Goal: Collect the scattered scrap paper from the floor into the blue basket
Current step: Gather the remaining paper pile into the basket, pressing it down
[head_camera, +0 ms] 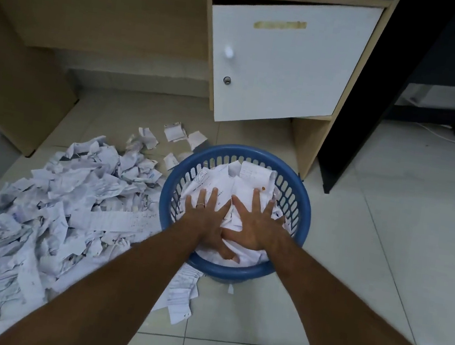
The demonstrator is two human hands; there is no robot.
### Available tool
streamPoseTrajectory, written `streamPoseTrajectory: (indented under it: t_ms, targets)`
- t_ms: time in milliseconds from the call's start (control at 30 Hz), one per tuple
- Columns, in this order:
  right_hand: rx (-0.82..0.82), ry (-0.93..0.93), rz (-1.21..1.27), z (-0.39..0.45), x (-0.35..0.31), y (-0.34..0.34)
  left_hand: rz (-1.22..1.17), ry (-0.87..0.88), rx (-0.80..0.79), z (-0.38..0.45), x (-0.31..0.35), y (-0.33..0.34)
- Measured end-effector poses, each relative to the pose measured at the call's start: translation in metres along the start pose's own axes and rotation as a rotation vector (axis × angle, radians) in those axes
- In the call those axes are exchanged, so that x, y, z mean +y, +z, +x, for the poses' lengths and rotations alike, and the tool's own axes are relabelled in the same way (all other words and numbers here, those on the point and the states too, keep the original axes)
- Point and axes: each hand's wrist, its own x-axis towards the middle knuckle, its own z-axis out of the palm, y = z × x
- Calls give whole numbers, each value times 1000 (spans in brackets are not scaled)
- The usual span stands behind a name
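I see the basket [226, 271] on the floor [384, 253] before the cabinet [279, 62]. Paper scraps [49, 205] lie heaped to its left, more inside it under my flat hands.

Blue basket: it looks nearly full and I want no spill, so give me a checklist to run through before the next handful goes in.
1. Blue basket upright on the floor: ok.
2. Paper in the basket pressed below the rim: not ok; it mounds about level with the rim under both flat hands.
3. Left hand and right hand free to grab: ok; fingers spread, holding nothing.
4. Floor cleared: not ok; the big scrap pile lies left of the basket.
5. Strays near the basket: not ok; loose slips lie at its base.
6. Room left deeper inside: cannot tell.
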Motion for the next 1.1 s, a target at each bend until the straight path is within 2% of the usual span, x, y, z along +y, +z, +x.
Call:
streamPoseTrajectory:
  t_ms: [67,133,267,333,467,600,733,933,1100]
  targets:
    - [-46,31,-6,9,0,2,12,2,-36,12,-3,3]
    - [-13,51,-57,4,-6,3,11,11,-33,15,-6,7]
    - [348,4,-216,-5,-25,-24,-7,72,-42,23,-11,0]
    - [377,-17,-256,7,-23,-35,-14,81,-42,26,-13,-4]
    - [173,-46,-217,28,-1,-22,17,112,55,23,-17,-1]
    - [67,-26,-125,30,9,-6,97,201,125,25,-20,-12]
    - [29,-24,-109,35,11,-1,171,293,234,37,-25,-12]
    - [-122,-42,-61,45,18,0,60,350,90,58,-31,-8]
    - [-209,-68,-30,44,16,-5,133,394,123,69,-42,3]
